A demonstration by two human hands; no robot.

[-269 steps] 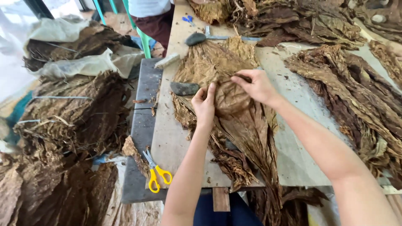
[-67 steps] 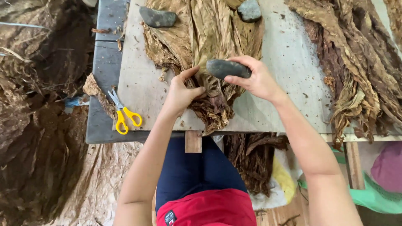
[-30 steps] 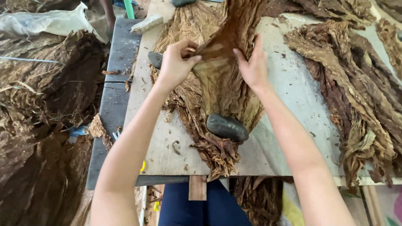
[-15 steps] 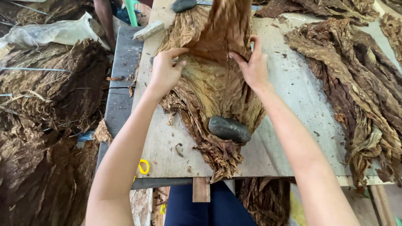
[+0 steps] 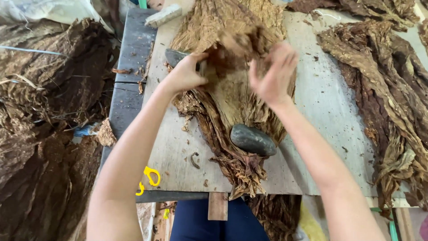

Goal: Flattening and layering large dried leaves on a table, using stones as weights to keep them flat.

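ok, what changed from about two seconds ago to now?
The dark stone was let go and now rests on the near end of the leaf pile. Both hands moved up the pile: left hand and right hand now handle a brown leaf. The yellow scissors and the side heaps stayed put.

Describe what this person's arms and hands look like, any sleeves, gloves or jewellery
Both arms are bare up to the frame edge, with no sleeves showing. The left hand and right hand wear no gloves. No watch, ring or bracelet is visible, though the right hand is motion-blurred.
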